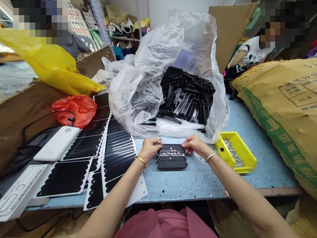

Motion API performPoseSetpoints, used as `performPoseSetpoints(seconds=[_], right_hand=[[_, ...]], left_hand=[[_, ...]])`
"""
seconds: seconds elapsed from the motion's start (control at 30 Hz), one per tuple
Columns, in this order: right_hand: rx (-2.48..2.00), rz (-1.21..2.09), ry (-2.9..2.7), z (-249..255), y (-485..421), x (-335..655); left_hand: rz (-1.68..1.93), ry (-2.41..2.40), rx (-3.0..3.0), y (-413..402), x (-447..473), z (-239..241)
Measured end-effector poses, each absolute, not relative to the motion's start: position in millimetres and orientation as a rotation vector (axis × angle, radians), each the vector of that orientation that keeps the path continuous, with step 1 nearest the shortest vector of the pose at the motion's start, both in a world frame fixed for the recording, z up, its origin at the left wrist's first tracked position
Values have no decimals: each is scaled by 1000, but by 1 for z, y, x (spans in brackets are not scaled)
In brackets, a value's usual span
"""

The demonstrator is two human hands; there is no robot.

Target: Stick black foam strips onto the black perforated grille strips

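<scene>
A short row of black perforated plastic strips (172, 156) lies side by side on the blue table (198, 180), with small silver washers scattered on top of them. My left hand (149, 148) is curled at the row's left end, fingertips on the far strip. My right hand (193, 144) pinches the same strip at its right end. Behind them a big clear plastic bag (138, 86) lies open, full of more black strips (188, 96).
A yellow tray (241, 165) of small silver washers stands right of my right hand. Sheets of black stickers (111, 148) cover the table's left, with a white power bank (57, 142) and a red bag (74, 109). A large yellow sack (284, 109) fills the right. Another person sits at back right.
</scene>
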State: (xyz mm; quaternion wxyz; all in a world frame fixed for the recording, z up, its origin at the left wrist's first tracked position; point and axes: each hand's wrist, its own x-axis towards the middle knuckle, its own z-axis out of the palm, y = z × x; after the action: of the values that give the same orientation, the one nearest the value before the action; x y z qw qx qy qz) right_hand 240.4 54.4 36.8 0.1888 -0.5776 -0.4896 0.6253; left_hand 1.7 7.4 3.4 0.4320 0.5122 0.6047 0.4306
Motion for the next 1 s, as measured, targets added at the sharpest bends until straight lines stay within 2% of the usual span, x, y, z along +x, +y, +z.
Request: performPoseSetpoints(seconds=[0.3, 0.47, 0.63, 0.7, 1.0], right_hand=[[-1544, 1823, -1315, 30, 54, 246], [-1539, 1829, -1291, 28, 54, 247], [-1515, 1826, -1303, 27, 54, 248], [-1511, 1821, -1305, 26, 54, 248], [-1499, 1824, -1313, 26, 53, 249]], left_hand=[[1061, 1535, 1326, 9, 2, 10], [1087, 1753, 1388, 4, 1, 20], [689, 2069, 1681, 0, 2, 29], [611, 2029, 1674, 1, 3, 29], [677, 1791, 1382, 5, 1, 21]])
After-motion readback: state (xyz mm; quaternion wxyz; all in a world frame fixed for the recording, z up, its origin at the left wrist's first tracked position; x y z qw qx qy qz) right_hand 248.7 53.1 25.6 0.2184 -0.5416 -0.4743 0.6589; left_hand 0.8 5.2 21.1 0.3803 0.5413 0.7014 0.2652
